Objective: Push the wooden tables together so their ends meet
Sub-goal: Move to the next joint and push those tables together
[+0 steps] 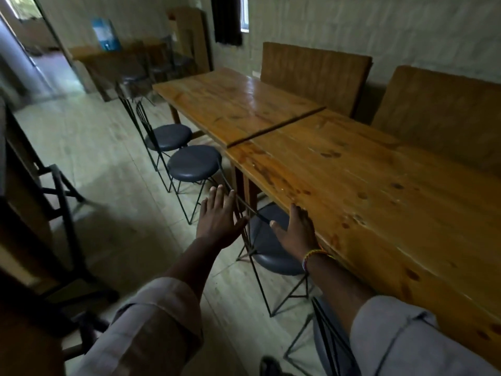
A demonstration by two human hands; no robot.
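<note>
Head view: near table (379, 191) and far table (233, 104) lie end to end, a thin dark seam between. Right hand (295, 232) open, fingers on the near table's left edge. Left hand (219, 215) open, spread, beside a chair's wire back (244, 204).

Single view, head-worn wide-angle: I look forward and down along the near long orange-brown wooden table (379, 191), close at right, toward the far matching wooden table (233, 104). No second view.
</note>
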